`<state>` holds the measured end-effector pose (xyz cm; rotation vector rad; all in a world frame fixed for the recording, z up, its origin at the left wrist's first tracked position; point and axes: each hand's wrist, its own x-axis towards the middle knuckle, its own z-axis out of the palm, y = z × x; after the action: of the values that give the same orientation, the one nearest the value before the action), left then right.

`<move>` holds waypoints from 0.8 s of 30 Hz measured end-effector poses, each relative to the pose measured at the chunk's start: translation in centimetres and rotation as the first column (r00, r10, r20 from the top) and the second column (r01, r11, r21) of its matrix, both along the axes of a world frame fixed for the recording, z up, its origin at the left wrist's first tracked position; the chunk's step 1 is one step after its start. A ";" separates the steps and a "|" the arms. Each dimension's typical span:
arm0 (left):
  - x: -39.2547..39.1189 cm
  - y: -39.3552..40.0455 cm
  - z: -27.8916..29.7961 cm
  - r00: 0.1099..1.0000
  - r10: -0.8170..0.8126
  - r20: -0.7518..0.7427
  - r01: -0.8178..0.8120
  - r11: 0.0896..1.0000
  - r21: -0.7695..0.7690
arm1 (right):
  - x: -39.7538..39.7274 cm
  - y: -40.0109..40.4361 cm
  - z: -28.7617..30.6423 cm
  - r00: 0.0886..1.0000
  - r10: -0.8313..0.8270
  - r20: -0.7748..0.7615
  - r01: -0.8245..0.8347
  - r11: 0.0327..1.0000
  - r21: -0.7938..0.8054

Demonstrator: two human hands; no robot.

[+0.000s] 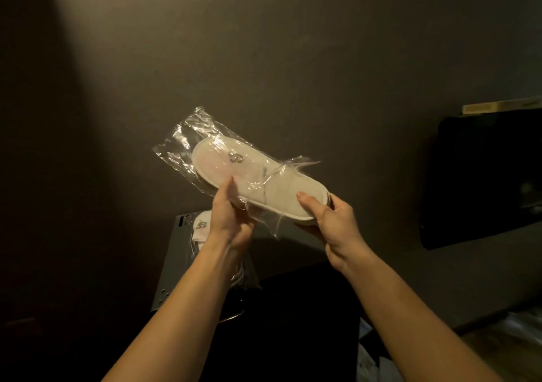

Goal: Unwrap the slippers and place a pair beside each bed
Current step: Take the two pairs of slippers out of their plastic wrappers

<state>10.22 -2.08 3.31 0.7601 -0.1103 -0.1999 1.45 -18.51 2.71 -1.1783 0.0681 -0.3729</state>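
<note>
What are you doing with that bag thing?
A person is taking white slippers out of a clear plastic wrapper. The right hand grips the bare heel end, already out of the plastic, while the left hand pinches the wrapper near the middle. Another wrapped pair lies below on a dark grey surface.

Left hand [231, 223], right hand [334, 223] grip slippers [258, 182] half inside plastic wrapper [181, 144]
</note>
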 end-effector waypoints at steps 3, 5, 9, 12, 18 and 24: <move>1.0 1.0 -0.4 1.000 0.028 -0.010 -0.028 1.000 -0.010 | -0.1 0.0 0.1 1.000 -0.001 0.004 0.001 1.000 -0.003; 1.4 1.7 -0.7 1.000 0.025 -0.010 -0.025 1.000 0.003 | -0.1 0.0 -0.1 1.000 -0.011 0.002 0.011 1.000 -0.006; 1.7 2.1 -0.9 0.999 0.051 -0.009 -0.051 0.998 0.025 | -0.2 -0.2 -0.4 0.999 -0.045 -0.025 0.046 0.999 0.008; 1.8 2.2 -1.0 0.993 0.112 -0.027 -0.111 0.994 0.022 | -0.5 -0.4 -0.3 0.997 -0.075 -0.035 0.077 0.996 0.035; 0.3 3.2 0.2 0.992 0.114 -0.062 -0.112 0.993 0.035 | -0.3 -0.5 -0.4 0.986 -0.163 -0.035 0.165 0.984 0.061; 0.5 4.5 0.1 0.997 0.040 -0.062 -0.035 0.997 0.069 | -0.4 -0.2 0.0 0.982 -0.186 -0.038 0.188 0.980 0.059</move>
<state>10.69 2.45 3.38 0.8224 -0.0294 -0.1924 1.04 -18.68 2.74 -1.1195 0.2183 -0.5142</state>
